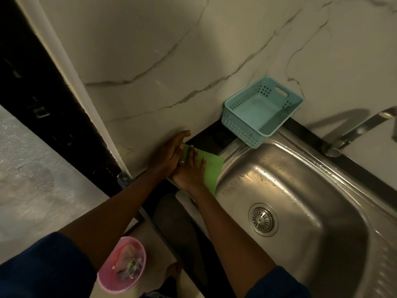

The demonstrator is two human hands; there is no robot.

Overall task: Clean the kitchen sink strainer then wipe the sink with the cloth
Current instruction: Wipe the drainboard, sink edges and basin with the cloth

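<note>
Green cloth [211,169], one, under two hands [169,153] [189,172]

Veined marble wall [193,50], grey floor [32,190], dim light

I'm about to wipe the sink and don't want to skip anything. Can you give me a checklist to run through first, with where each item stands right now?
1. Strainer seated in the drain: ok.
2. Strainer free of debris: cannot tell, the view is too dim.
3. Green cloth gripped for wiping: not ok. The left hand and right hand press flat on it beside the sink.
4. Faucet off: ok, no stream falls into the basin.
5. Blue basket off the sink rim: not ok, its front corner overhangs the rim.
</note>
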